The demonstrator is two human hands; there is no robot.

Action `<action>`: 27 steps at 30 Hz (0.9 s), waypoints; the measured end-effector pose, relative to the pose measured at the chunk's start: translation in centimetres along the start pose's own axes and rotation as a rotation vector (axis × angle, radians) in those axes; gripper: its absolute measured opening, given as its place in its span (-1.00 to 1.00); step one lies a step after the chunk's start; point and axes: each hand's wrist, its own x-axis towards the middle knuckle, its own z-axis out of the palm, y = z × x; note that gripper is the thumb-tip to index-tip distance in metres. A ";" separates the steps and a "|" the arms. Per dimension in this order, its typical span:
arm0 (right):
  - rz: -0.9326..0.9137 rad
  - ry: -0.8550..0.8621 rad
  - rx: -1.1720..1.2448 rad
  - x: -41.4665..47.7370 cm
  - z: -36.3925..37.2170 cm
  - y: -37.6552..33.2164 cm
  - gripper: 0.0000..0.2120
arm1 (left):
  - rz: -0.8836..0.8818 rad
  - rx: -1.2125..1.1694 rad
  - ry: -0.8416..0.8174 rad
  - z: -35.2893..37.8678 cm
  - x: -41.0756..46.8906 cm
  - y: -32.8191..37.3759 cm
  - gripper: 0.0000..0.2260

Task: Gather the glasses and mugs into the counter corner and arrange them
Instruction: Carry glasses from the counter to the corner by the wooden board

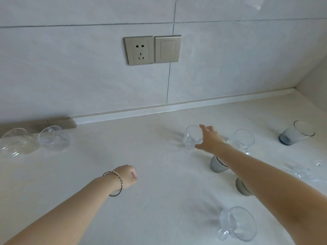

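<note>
Right hand point(208, 140) reached out over the white counter point(159, 183), fingers spread apart at a clear glass point(192, 137) in the middle of the counter. Index tip was at its rim, thumb low by its base; firm contact couldn't be told. Left hand point(126, 175) hovered nearer, fingers curled in, holding nothing, with a bracelet point(115, 183) on the wrist. A clear mug point(243, 140) sat just right of the right hand. Two grey cups point(216, 165) point(242, 187) were partly hidden under the right forearm. A blue-tinted tumbler point(295, 134) stood far right, nearest the corner. Another clear mug point(237, 223) sat at the front, and two clear glasses point(53, 139) point(16, 142) far left by the wall. Socket point(138, 50) and switch point(168, 48) were on the tiled wall.
</note>
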 end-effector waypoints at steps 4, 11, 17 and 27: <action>-0.055 -0.099 -0.042 3.1 0.5 -0.3 -0.02 | -0.046 -0.005 0.001 -0.1 0.7 -0.5 -0.90; -0.069 -0.087 -0.091 4.8 1.3 -1.2 -0.13 | -0.087 -0.015 0.022 -1.0 1.3 -2.8 -0.94; -0.100 -0.103 -0.154 1.9 2.1 -3.7 -0.15 | -0.097 -0.051 0.043 -1.7 1.5 -5.5 -0.83; -0.343 -0.222 -0.163 -4.0 6.7 -19.3 -0.17 | -0.113 -0.114 0.038 -3.9 -0.7 -15.9 -0.75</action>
